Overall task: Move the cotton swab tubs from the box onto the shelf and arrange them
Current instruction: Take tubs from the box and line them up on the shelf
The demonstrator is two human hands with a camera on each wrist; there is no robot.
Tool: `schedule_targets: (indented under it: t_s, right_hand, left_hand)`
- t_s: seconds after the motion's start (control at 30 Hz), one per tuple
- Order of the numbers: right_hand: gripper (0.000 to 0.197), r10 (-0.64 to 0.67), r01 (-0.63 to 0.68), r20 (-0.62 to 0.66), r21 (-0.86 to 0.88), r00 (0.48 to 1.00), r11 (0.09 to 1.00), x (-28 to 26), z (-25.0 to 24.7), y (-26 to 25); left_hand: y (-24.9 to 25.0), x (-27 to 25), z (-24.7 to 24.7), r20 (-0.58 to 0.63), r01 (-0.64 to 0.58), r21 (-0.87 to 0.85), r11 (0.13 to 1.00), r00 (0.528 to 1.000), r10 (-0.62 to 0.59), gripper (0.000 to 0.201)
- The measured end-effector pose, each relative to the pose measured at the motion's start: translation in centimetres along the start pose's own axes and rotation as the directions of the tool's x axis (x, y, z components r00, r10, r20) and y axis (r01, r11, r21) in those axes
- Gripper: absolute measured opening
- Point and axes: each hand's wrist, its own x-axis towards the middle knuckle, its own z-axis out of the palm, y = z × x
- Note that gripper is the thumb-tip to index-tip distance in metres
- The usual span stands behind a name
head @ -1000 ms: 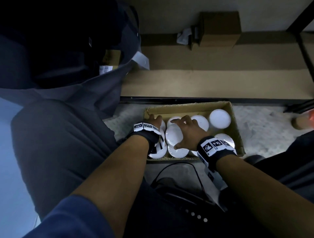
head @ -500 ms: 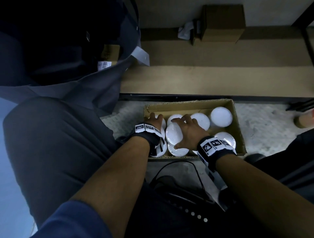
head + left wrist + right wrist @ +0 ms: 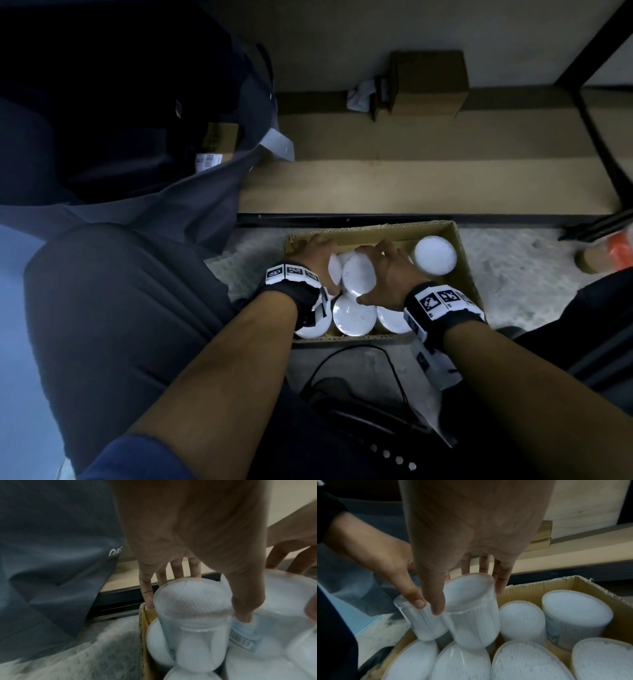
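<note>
Both hands are down in the cardboard box (image 3: 462, 253), each one wrapped round a cotton swab tub

Left hand (image 3: 317, 255): fingers behind and thumb in front of a clear tub (image 3: 192, 622) at the box's left end. That tub is raised above its neighbours and tilted; left wrist view shows white swab tips packed under its lid

Right hand (image 3: 387, 274): grips the next tub (image 3: 471, 609) by its top rim, thumb (image 3: 435, 599) on the near side, fingers over the far side. This one is also lifted and leaning, with its base just above the lids of the tubs below. The two held tubs sit side by side, touching or nearly so; I can't tell which from the right wrist view

The rest of the tubs stand upright in the box, white lids up: a near row under the wrists (image 3: 352, 315) and one standing alone in the far right corner (image 3: 435, 255). A barcode label (image 3: 243, 641) shows on the tub next to the left thumb

The box sits on a pale speckled floor (image 3: 513, 267), right against the black front edge of a low wooden shelf (image 3: 411, 185). A small brown carton (image 3: 428, 82) sits at the back of the shelf. No tubs on the shelf in view

The person's dark trouser leg (image 3: 120, 308) is left of the box, and a black cable (image 3: 342, 353) loops on the floor in front of it
</note>
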Motion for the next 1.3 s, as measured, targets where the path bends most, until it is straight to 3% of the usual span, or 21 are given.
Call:
schedule_targets:
  t_s: [0.17,0.4,0.57,0.7,1.0,1.13,1.3]
  right_hand:
    - [0.098,0.047,-0.043,-0.057,0.071,0.997,0.997,-0.5,-2.7,0.6]
    - [0.089,0.035,-0.029,-0.137,0.044,0.99,0.999,-2.4,-7.8,1.0]
    - [0.096,-0.007,0.022,-0.194,0.077,0.981,0.997,-4.8,-12.2,1.3]
    - [0.081,-0.074,0.108,-0.318,0.088,0.945,0.99,-7.7,-15.9,1.3]
    - [0.063,-0.157,0.197,-0.55,0.015,0.82,0.98,-13.5,-23.1,0.4]
    - [0.066,-0.165,0.209,-0.626,-0.003,0.762,0.978,-15.1,-25.9,0.0]
    - [0.063,-0.172,0.204,-0.701,-0.038,0.692,0.978,-16.3,-29.7,-0.6]
  left_hand:
    - [1.5,0.0,-2.8,-0.063,-0.039,0.027,0.999,0.997,0.04,0.067]
    - [4.2,-0.9,-8.1,-0.129,-0.107,0.103,0.989,0.984,0.12,0.077]
    - [6.2,-3.1,-12.6,-0.197,-0.166,0.17,0.971,0.96,0.198,0.078]
    - [7.8,-5.6,-16.1,-0.264,-0.219,0.18,0.959,0.928,0.262,0.076]
    - [11.0,-11.1,-22.0,-0.457,-0.35,0.214,0.912,0.789,0.41,0.081]
    - [12.4,-13.2,-24.6,-0.525,-0.351,0.25,0.903,0.734,0.43,0.08]
    - [14.0,-15.7,-28.4,-0.604,-0.366,0.298,0.881,0.643,0.471,0.057]
